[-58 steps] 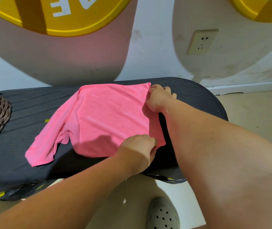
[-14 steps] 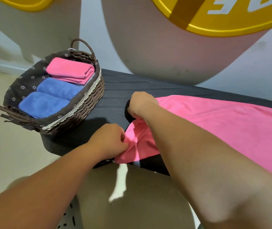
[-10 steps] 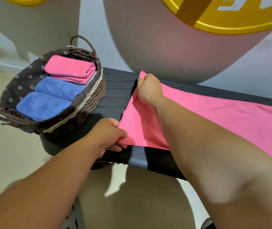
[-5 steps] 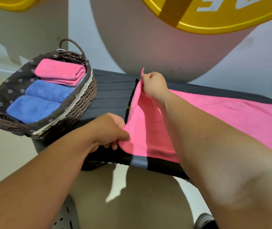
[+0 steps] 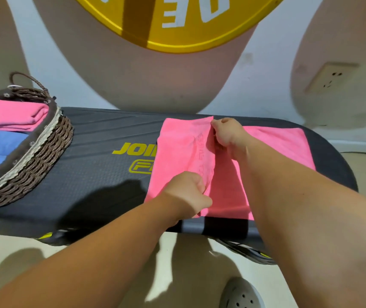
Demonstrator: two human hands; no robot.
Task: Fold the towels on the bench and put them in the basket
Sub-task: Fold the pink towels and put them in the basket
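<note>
While the fold is mid-carry, entry as follows, nearest first. Left hand [image 5: 187,192]: fingers curled, pinching the near corner of the pink towel [image 5: 177,156], just above the bench's near edge. Right hand [image 5: 226,135]: at its 12 o'clock, fingers pinched on the far corner by the bench's far edge. Towel: on the bench [image 5: 93,174], its left end lifted and turned over towards 3 o'clock; the lower layer lies flat out to the right. Step judged: first fold. Next move calls for laying the held edge squarely on the right-hand edge. Room: bare bench towards 9 o'clock. Basket [image 5: 33,156]: at 9 o'clock, holding folded pink and blue towels.
</note>
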